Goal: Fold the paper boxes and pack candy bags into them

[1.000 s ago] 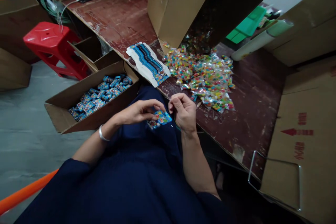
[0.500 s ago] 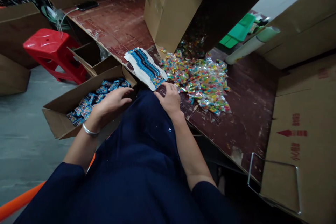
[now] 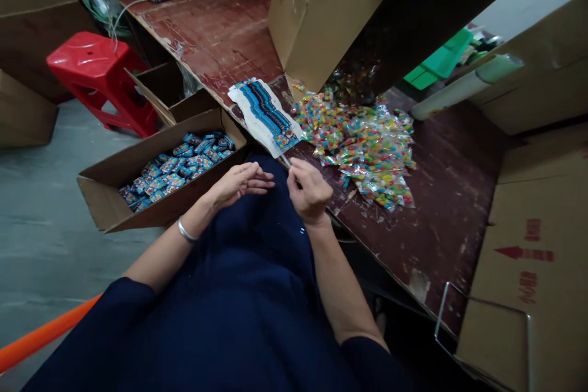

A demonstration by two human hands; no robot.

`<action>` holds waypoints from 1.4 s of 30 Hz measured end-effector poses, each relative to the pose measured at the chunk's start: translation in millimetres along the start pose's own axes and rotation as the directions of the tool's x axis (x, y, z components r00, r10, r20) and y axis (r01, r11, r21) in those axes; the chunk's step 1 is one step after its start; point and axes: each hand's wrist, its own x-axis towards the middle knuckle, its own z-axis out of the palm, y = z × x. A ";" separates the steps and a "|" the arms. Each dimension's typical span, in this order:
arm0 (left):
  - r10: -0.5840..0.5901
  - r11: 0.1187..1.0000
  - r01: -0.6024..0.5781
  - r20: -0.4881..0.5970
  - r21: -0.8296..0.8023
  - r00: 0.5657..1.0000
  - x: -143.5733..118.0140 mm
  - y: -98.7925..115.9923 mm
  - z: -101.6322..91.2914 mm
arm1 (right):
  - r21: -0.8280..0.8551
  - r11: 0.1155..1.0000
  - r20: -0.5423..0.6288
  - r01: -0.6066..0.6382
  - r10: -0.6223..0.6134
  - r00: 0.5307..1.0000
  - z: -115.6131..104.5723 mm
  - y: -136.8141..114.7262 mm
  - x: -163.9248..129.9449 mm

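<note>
Right hand [image 3: 307, 191] pinching one flat card at the stack of blue printed cards [image 3: 266, 113] on the table [image 3: 427, 196] edge; left hand [image 3: 239, 182] empty, fingers loosely spread; risks dragging neighbouring cards off

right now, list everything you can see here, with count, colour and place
flat card stack: one fanned stack, blue and white, table edge by the right hand
candy packets: a heap, multicoloured in clear wrap, on the table below the tipped carton
tipped carton: one, brown, on the table, open side down toward the heap
low carton: one, brown, on the floor at left
small boxes: many, blue, inside the low carton
stool: one, red, far left
table: one, worn dark red
roll: one, pale with green end, at right
left hand: open, empty, over the lap
right hand: pinching one thin pale piece by the stack
</note>
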 end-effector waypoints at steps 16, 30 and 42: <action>0.006 0.983 -0.063 0.312 0.174 0.950 -21.9 8.3 20.6 | 0.278 0.924 0.384 -0.262 0.143 0.912 -51.1 -52.1 -6.9; 0.348 0.925 -0.318 -0.130 0.206 0.928 -22.9 -20.2 53.3 | 0.590 0.644 0.132 -0.487 0.517 0.846 -17.1 -59.7 -37.8; 0.450 0.863 -0.431 -0.012 0.264 0.893 -22.8 -30.9 47.8 | 0.475 0.839 -0.154 -0.264 0.375 0.914 -5.4 -48.7 -39.7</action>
